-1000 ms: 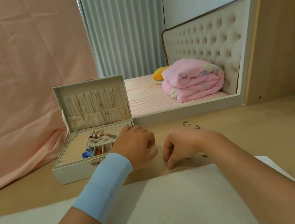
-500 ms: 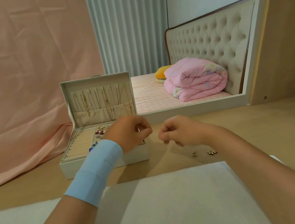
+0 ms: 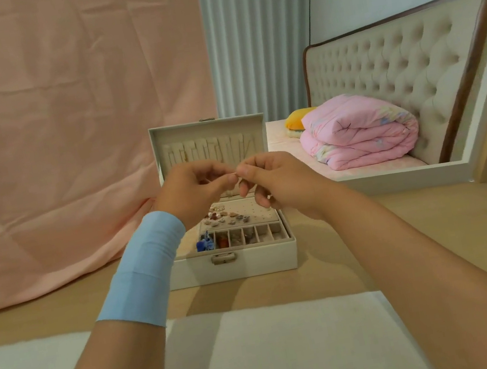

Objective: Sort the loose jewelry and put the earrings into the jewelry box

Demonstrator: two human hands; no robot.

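Observation:
An open cream jewelry box (image 3: 233, 265) stands on the wooden table, lid upright with chains hung inside it. Its tray holds several earrings (image 3: 223, 216) on a perforated pad, and small compartments along the front hold coloured pieces. Above the box my left hand (image 3: 195, 190) and my right hand (image 3: 277, 182) meet fingertip to fingertip. Between them they pinch a small thin metal earring (image 3: 234, 173), mostly hidden by the fingers. A blue band wraps my left wrist.
A white cloth (image 3: 264, 354) covers the near table. A pink curtain (image 3: 66, 133) hangs at the left. Behind the table are a bed with a tufted headboard (image 3: 392, 62) and a folded pink quilt (image 3: 358, 129).
Both hands rose from the table, came together above the jewelry box and now pinch a small earring. The view turned, so the box sits at centre and the loose pieces on the table are out of sight.

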